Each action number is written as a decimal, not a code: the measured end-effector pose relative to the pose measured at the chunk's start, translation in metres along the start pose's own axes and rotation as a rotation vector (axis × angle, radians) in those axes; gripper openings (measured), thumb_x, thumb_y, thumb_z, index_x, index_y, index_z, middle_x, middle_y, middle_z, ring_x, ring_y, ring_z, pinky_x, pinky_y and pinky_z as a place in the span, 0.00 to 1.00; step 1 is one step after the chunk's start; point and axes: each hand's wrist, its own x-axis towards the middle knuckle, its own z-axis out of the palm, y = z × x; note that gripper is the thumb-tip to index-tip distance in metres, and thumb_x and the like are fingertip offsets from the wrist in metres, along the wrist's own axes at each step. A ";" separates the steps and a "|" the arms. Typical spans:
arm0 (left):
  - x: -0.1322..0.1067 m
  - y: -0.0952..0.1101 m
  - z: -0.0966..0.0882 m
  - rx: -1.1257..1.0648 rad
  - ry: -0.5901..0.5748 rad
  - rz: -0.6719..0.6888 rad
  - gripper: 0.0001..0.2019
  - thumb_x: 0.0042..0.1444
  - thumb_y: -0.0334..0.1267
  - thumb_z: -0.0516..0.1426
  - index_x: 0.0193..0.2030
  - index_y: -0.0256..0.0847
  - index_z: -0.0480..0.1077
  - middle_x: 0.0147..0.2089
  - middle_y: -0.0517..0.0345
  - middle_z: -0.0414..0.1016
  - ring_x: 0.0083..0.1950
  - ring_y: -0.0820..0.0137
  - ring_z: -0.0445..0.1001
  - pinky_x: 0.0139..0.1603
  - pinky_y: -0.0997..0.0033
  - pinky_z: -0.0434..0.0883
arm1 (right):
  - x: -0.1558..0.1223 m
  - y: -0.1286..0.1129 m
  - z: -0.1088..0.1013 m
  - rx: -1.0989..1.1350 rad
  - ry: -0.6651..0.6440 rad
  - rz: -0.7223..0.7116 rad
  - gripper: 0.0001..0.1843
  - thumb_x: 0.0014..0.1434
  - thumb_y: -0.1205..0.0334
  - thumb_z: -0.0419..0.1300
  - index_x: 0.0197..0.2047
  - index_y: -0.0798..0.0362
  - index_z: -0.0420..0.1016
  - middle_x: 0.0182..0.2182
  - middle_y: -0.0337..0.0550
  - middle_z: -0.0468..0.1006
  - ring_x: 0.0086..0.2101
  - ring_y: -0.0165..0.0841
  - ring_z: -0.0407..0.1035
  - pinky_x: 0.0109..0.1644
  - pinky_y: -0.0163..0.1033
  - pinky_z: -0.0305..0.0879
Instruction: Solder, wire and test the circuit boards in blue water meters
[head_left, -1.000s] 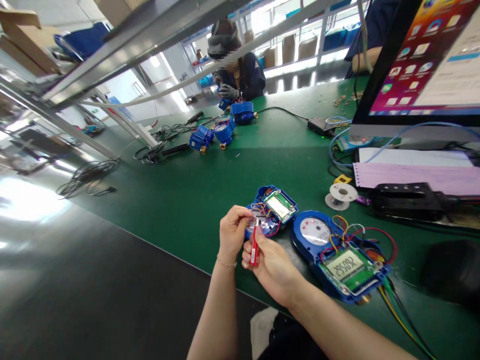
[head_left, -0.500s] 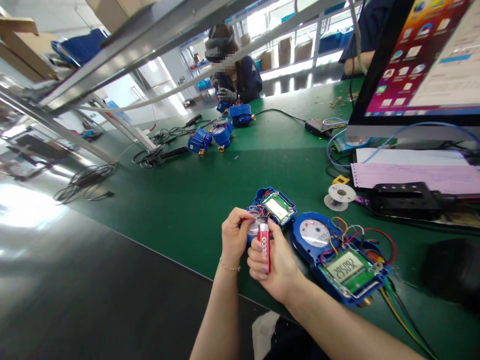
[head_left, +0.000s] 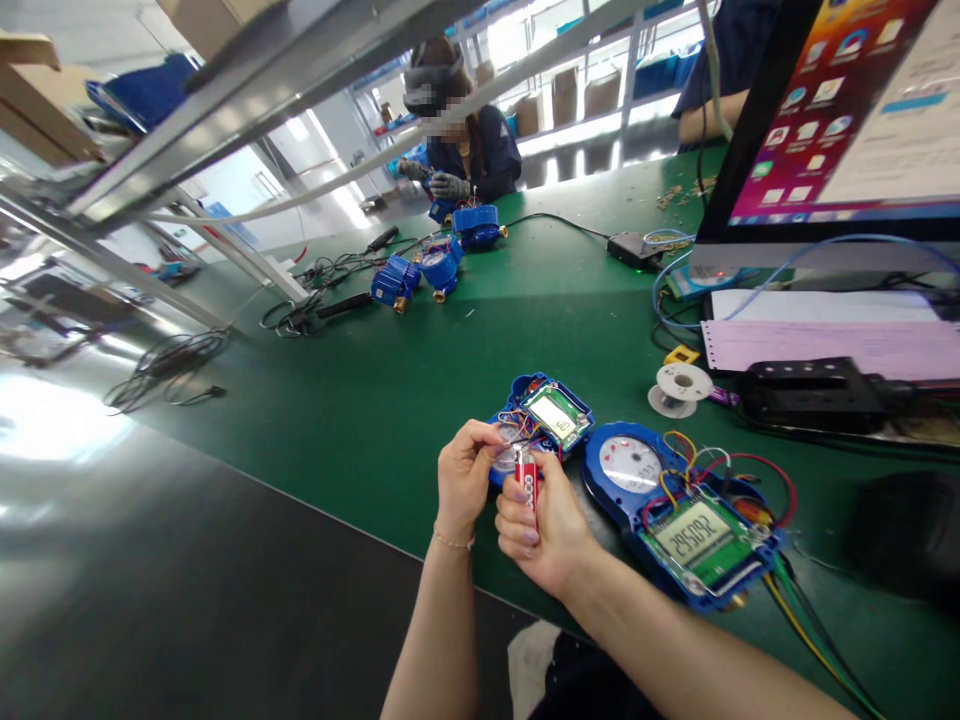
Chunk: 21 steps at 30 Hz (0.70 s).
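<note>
My right hand (head_left: 544,525) is closed around a small red cylinder with white print, the red battery (head_left: 527,483), held upright. My left hand (head_left: 465,478) pinches thin coloured wires at the battery's top end. Just behind both hands lies an opened blue meter (head_left: 546,412) with a green circuit board and small display. A second, larger opened blue meter (head_left: 679,510) lies to the right, its display showing digits, with red, yellow and blue wires looping over it.
The green table (head_left: 420,380) carries a solder spool (head_left: 679,388), a black device (head_left: 810,395), papers and a monitor (head_left: 847,120) at right. Several blue meters (head_left: 427,265) and cables lie farther back, where another person in gloves (head_left: 469,150) works. A dark floor is left.
My right hand turned the red battery upright and lifted it toward the wires. My left hand's fingers closed in on the wires at its top. The view shifted slightly.
</note>
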 end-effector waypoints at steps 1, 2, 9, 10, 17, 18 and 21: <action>0.000 -0.001 0.000 -0.004 0.001 0.001 0.04 0.55 0.34 0.57 0.29 0.41 0.68 0.31 0.61 0.71 0.37 0.71 0.72 0.42 0.72 0.70 | 0.001 0.000 -0.001 0.003 -0.001 0.000 0.31 0.61 0.46 0.36 0.13 0.53 0.53 0.07 0.31 0.46 0.09 0.21 0.39 0.12 0.28 0.33; 0.000 -0.002 0.000 -0.007 0.004 0.003 0.04 0.54 0.34 0.57 0.29 0.41 0.69 0.31 0.61 0.71 0.37 0.71 0.72 0.43 0.72 0.70 | 0.002 -0.001 -0.001 0.007 -0.002 0.001 0.31 0.61 0.46 0.36 0.13 0.53 0.52 0.08 0.31 0.46 0.09 0.21 0.39 0.12 0.28 0.33; 0.001 -0.003 -0.002 -0.011 0.005 0.036 0.04 0.53 0.31 0.57 0.29 0.41 0.70 0.31 0.61 0.72 0.38 0.71 0.73 0.46 0.70 0.71 | 0.003 -0.002 0.000 0.000 -0.030 0.003 0.31 0.61 0.46 0.34 0.13 0.53 0.53 0.08 0.31 0.46 0.09 0.21 0.38 0.12 0.28 0.33; 0.001 -0.003 -0.002 -0.009 0.004 0.043 0.04 0.53 0.30 0.56 0.29 0.41 0.70 0.31 0.61 0.72 0.38 0.71 0.73 0.46 0.70 0.71 | 0.003 -0.002 0.000 -0.008 -0.031 0.008 0.31 0.61 0.47 0.35 0.13 0.53 0.53 0.08 0.31 0.46 0.09 0.21 0.38 0.12 0.28 0.33; 0.002 -0.004 -0.002 0.010 0.019 0.080 0.05 0.53 0.29 0.57 0.29 0.41 0.70 0.31 0.61 0.73 0.37 0.72 0.73 0.43 0.70 0.71 | 0.003 -0.002 -0.002 -0.037 -0.060 0.010 0.31 0.61 0.47 0.35 0.13 0.54 0.54 0.08 0.31 0.46 0.09 0.21 0.40 0.12 0.28 0.34; 0.003 -0.004 -0.002 0.017 0.022 0.085 0.05 0.53 0.29 0.57 0.28 0.41 0.70 0.31 0.61 0.73 0.37 0.72 0.73 0.42 0.71 0.71 | 0.003 -0.002 -0.002 -0.036 -0.059 0.007 0.31 0.61 0.47 0.35 0.13 0.54 0.54 0.08 0.31 0.46 0.09 0.21 0.40 0.12 0.28 0.34; 0.003 -0.005 -0.002 0.035 0.025 0.101 0.05 0.53 0.28 0.57 0.28 0.41 0.70 0.32 0.61 0.73 0.36 0.73 0.73 0.41 0.72 0.71 | 0.004 -0.002 -0.002 -0.031 -0.051 0.001 0.31 0.61 0.48 0.35 0.12 0.54 0.54 0.08 0.31 0.46 0.09 0.21 0.40 0.12 0.28 0.34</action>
